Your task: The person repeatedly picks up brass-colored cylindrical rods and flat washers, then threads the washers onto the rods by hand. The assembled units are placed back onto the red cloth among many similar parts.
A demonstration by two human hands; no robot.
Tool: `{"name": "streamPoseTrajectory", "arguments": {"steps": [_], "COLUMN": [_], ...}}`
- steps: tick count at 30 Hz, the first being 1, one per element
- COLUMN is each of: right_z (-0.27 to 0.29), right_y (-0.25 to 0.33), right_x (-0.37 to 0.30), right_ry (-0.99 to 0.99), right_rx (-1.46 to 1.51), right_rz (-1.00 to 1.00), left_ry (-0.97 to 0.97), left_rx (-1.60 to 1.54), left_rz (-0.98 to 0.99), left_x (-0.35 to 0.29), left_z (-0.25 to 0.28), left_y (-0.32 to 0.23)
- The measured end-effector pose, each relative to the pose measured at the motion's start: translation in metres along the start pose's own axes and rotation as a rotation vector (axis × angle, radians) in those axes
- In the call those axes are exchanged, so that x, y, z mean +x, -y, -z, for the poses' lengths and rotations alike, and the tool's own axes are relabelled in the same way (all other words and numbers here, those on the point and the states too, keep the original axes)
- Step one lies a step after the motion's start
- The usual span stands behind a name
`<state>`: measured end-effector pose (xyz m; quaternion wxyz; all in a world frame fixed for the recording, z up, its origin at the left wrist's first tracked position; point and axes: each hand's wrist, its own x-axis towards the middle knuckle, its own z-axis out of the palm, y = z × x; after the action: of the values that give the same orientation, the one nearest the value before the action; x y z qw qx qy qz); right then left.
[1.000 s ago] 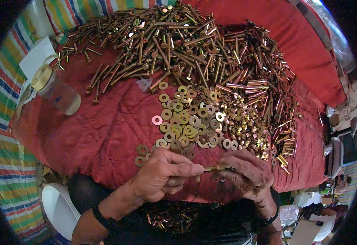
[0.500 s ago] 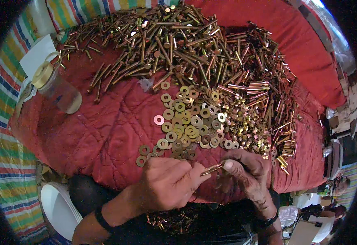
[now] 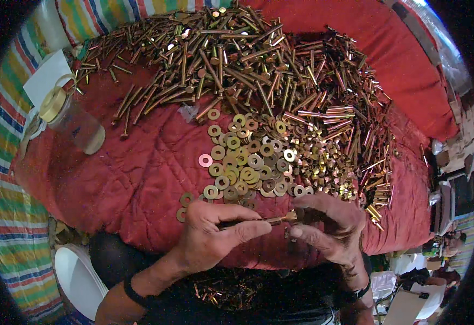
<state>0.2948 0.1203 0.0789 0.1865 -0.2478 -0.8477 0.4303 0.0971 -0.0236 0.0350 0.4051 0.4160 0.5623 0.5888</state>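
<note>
My left hand (image 3: 218,235) grips a brass-coloured bolt (image 3: 275,220) between thumb and fingers, its shaft pointing right. At the bolt's right end sits a small nut (image 3: 291,216). Around that end, my right hand (image 3: 331,225) has thumb and forefinger spread apart, with a gap on either side of the nut. Just beyond my hands lies a spread of flat round washers (image 3: 247,174). To the right of the washers is a heap of small brass-coloured nuts (image 3: 329,168).
Behind lies a large pile of long bolts (image 3: 215,59), curving down the right side. Everything rests on a red quilted cloth (image 3: 150,173). A clear jar with a cream lid (image 3: 52,105) lies at the left. More small metal pieces (image 3: 226,290) are below, between my forearms.
My left hand has turned, its thumb now stretched along the bolt. The right thumb and forefinger have parted from the bolt's end, exposing the nut.
</note>
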Motion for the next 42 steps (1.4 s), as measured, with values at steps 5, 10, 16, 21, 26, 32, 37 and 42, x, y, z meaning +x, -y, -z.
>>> {"name": "streamPoseTrajectory", "arguments": {"steps": [5,10,16,21,26,32,37,42], "right_z": [-0.002,-0.006,-0.007,-0.015,-0.011,-0.013,-0.012,-0.004], "right_y": [-0.005,-0.006,-0.014,-0.010,-0.013,-0.015,-0.006,-0.016], "right_x": [-0.004,-0.015,0.002,-0.010,-0.014,-0.002,-0.014,-0.004], "right_ry": [0.038,0.037,-0.101,-0.212,-0.211,-0.124,-0.181,-0.080], "right_rx": [-0.082,0.197,0.118,-0.019,0.256,0.025,0.207,0.109], "right_rz": [0.079,-0.244,0.167,0.135,-0.078,0.291,-0.159,0.168], "left_ry": [0.087,0.103,0.041,0.095,0.098,0.081,0.158,0.134], "left_rx": [0.079,0.055,-0.037,-0.001,-0.068,-0.096,-0.141,-0.069], "left_rz": [0.084,0.053,0.078,0.195,0.184,0.175,0.227,0.369], "left_x": [-0.001,-0.002,0.001,-0.001,0.001,0.000,0.000,0.002], "left_z": [0.002,0.000,0.001,0.000,-0.001,0.001,-0.005,0.004], "left_y": [-0.003,-0.002,0.000,-0.007,-0.005,0.000,-0.001,-0.005]}}
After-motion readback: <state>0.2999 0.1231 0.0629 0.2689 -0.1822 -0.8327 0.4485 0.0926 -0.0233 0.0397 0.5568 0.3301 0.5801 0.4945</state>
